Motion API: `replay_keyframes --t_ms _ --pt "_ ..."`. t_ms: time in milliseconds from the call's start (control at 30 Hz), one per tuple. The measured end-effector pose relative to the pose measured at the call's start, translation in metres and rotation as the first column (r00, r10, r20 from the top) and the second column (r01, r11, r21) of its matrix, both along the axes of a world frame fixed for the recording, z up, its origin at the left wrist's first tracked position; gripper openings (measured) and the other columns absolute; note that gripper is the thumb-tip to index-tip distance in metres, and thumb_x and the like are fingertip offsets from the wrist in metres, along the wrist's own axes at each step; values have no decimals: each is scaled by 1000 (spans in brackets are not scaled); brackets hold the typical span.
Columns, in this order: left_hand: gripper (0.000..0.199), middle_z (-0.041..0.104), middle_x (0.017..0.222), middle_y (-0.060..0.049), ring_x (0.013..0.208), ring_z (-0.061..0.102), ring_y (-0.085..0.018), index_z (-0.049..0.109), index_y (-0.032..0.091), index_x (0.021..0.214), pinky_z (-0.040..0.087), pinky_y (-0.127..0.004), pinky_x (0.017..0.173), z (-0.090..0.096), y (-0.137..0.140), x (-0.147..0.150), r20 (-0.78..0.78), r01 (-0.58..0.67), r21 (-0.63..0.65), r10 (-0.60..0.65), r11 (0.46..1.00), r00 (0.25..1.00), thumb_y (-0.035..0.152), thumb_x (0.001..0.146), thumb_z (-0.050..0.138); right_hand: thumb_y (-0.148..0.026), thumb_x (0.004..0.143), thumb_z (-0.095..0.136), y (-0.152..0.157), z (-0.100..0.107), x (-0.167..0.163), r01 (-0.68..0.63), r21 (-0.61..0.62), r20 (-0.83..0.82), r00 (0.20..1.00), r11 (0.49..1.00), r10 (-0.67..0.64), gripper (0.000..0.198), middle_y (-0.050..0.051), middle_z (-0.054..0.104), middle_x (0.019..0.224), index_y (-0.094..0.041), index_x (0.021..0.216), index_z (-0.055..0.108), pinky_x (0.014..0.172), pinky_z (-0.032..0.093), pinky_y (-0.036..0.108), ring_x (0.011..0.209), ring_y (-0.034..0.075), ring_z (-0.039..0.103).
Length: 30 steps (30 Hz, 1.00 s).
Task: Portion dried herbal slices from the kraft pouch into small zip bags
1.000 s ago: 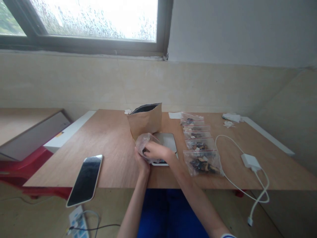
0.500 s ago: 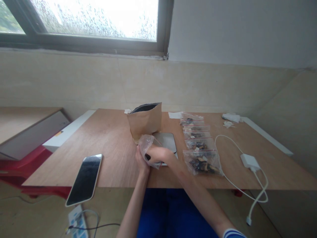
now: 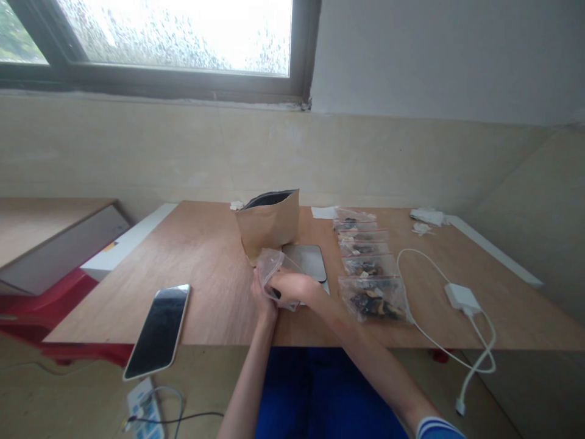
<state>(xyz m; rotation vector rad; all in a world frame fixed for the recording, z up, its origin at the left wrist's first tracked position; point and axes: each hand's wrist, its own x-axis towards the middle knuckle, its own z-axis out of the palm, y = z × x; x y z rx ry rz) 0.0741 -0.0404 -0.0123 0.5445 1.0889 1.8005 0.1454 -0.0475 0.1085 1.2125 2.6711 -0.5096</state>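
Observation:
My left hand [image 3: 264, 299] is wrapped round the side of a clear zip bag [image 3: 270, 261], holding it over the table's near middle. Into the mouth of this bag reaches my right hand [image 3: 287, 285], bent at the wrist, its fingers hidden by the plastic and the hand itself. A small dark piece [image 3: 276, 293] shows beside the right hand, within the bag. Just behind stands an open brown paper pouch [image 3: 269, 225] with a dark lining. A flat scale-like device [image 3: 308, 261] with a grey top lies partly under the right hand.
Several filled zip bags [image 3: 377, 299] with dark dried pieces form a column on the right. Beyond them lie a white adapter [image 3: 461, 299] with its cable and some crumpled tissue [image 3: 428, 216]. A phone-like tablet [image 3: 158, 332] overhangs the table's front-left edge.
My right hand has shifted slightly within the bag, and the dark piece beside it shows less. My left hand keeps its hold on the bag.

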Motion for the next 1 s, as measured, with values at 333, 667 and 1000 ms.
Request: replay_keyframes --t_ms 333,667,1000 --pt "40 64 64 -4 58 61 -15 63 12 79 47 -26 53 8 -3 0 212 87 -24 -80 996 974 49 78 48 -1 67 59 13 -10 16 20 -156 -329 942 987 -71 19 2 67 76 -12 80 67 58 42 19 66 12 58" --pt "39 57 51 2 31 39 -5 61 13 79 27 -16 31 20 -6 -1 159 50 -47 -42 998 986 51 77 50 -6 74 51 17 8 32 54 -176 -800 574 983 -175 19 2 67 83 -15 84 63 72 47 23 78 13 63" --pt "39 68 72 -7 29 34 -1 62 14 88 25 -14 30 29 -11 0 169 101 -52 -91 994 981 49 80 47 -21 83 51 72 69 22 487 249 -951 287 837 116 8 1 65 86 -20 89 57 78 47 25 83 15 62"
